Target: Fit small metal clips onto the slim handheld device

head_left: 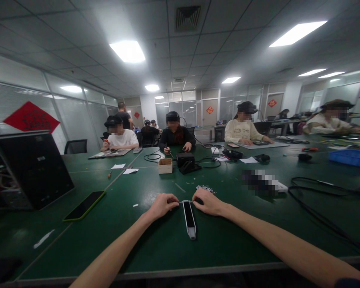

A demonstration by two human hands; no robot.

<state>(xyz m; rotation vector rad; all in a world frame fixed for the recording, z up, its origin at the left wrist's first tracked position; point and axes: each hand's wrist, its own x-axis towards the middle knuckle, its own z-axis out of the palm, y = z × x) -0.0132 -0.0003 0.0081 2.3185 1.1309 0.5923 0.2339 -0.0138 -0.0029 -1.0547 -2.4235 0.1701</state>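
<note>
A slim white-and-black device point(189, 220) lies lengthwise on the green table in front of me, its narrow pale end pointing my way. At its far end, my left hand point(163, 205) comes in from the left with fingers closed in a pinch. From the other side my right hand point(208, 202) also pinches, its fingertips close to the same end. Something thin shows between the fingertips and the device, too small to name. Just beyond my right hand is a pile of small silvery pieces point(206, 189), partly hidden by it.
A phone in a green case point(84, 206) and a black computer tower point(33, 168) are at left. Ahead are a small cardboard box point(165, 166) and a black case point(186, 160). Black cables point(310, 216) and a blue tray point(351, 157) lie right. Several people sit across the table.
</note>
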